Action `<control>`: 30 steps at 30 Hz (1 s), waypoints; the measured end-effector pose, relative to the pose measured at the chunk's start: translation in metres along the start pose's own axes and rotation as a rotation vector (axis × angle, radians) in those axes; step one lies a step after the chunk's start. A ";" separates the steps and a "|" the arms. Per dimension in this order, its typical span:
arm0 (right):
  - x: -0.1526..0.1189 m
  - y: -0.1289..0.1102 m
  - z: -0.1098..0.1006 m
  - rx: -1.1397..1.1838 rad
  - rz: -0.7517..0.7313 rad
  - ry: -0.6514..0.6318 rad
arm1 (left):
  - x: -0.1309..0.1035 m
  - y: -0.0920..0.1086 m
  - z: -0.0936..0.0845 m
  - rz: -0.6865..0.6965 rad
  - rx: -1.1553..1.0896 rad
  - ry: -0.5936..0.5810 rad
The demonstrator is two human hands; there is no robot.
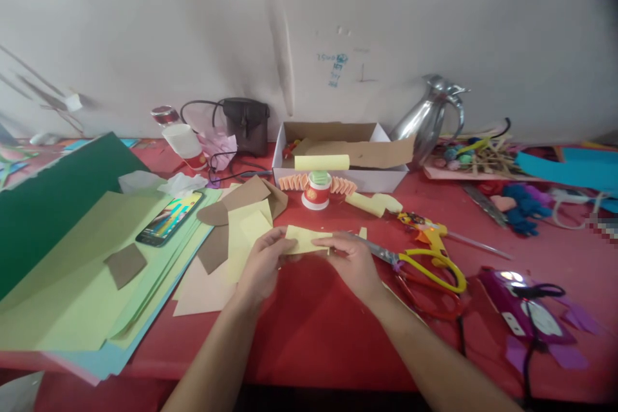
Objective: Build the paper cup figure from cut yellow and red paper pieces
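Between my two hands, a small strip of yellow paper is held above the red table. My left hand pinches its left end, and my right hand pinches the right end. Beyond them stands a red and white paper cup with folded orange paper arms at its sides and a roll of yellow paper above it. Scissors with yellow and red handles lie just right of my right hand. Yellow and brown paper pieces lie beside my left hand.
A white box stands behind the cup, with a metal jug to its right. A glue gun and a purple device with a cable lie rightward. At left, a phone rests on stacked coloured paper.
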State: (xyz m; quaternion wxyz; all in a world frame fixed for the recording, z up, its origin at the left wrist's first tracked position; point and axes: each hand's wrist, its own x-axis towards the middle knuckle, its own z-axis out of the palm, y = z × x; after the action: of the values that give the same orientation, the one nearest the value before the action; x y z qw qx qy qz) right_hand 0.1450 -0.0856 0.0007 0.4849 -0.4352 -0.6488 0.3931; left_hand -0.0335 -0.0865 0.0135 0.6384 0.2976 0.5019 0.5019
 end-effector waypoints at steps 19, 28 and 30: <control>-0.001 0.002 0.004 0.174 0.179 0.176 | -0.007 0.010 -0.003 0.196 -0.057 -0.183; -0.001 -0.003 0.004 0.304 0.202 0.129 | 0.000 -0.002 -0.009 0.302 0.214 -0.024; -0.001 -0.005 0.005 0.306 0.203 0.120 | 0.000 -0.004 -0.006 0.286 0.139 -0.012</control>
State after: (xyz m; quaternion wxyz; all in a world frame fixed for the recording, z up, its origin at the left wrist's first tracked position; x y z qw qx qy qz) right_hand 0.1398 -0.0889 0.0038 0.5410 -0.4421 -0.5041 0.5076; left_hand -0.0380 -0.0880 0.0082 0.5410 0.4127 0.4842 0.5500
